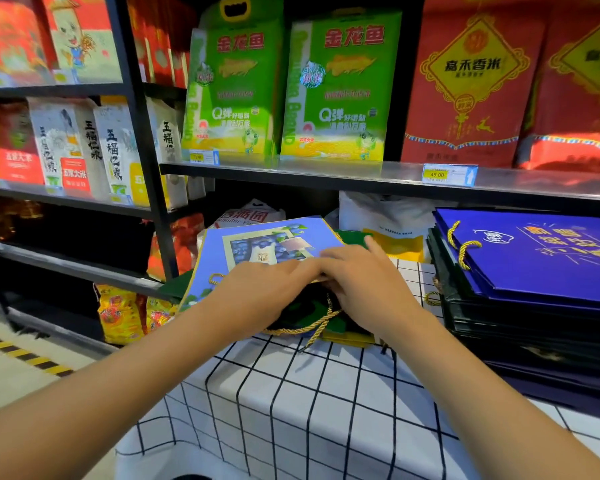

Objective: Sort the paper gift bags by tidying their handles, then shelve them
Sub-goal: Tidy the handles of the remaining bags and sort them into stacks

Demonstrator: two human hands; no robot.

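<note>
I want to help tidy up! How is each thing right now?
Light blue bag: flat, both hands on it.
Gold cord: loose, hanging over the tablecloth.
Dark blue bags: stacked flat.
Left hand: pressing.
Right hand: at the bag's edge; grip unclear.

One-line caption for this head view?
Both hands press a blueberry-print gift bag flat on a checked tablecloth.

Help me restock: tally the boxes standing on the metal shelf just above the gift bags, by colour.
Green boxes: 2, one on the left and one beside it.
Red boxes: 2, one with a yellow diamond emblem and one cut off by the frame's right edge.
Total: 4 boxes in view on that metal shelf.
</note>
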